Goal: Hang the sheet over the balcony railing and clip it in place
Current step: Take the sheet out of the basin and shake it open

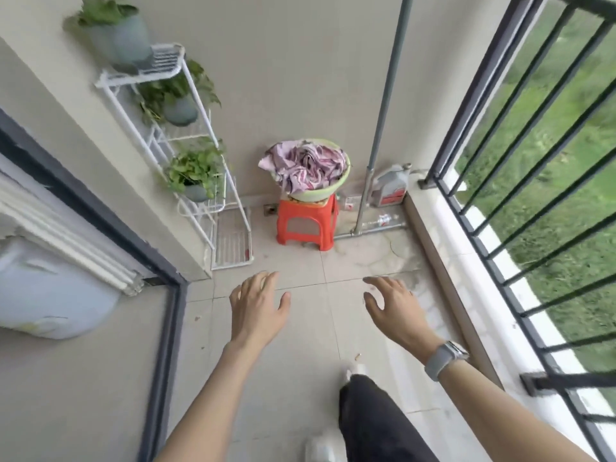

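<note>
A crumpled pink and purple sheet (pixel 306 168) fills a pale green basin (pixel 343 181) that rests on an orange plastic stool (pixel 306 225) against the far wall. The dark metal balcony railing (pixel 520 181) runs along the right side. My left hand (pixel 258 308) and my right hand (pixel 395 305) are both stretched out over the tiled floor, fingers spread, holding nothing. They are well short of the stool. A grey watch sits on my right wrist. No clips are visible.
A white tiered plant stand (pixel 186 155) with three potted plants stands at the left wall. A grey vertical pipe (pixel 383 105) and a plastic jug (pixel 390 186) are in the far right corner. A dark door frame (pixel 163 328) lies to the left. My dark trouser leg (pixel 373 421) is below.
</note>
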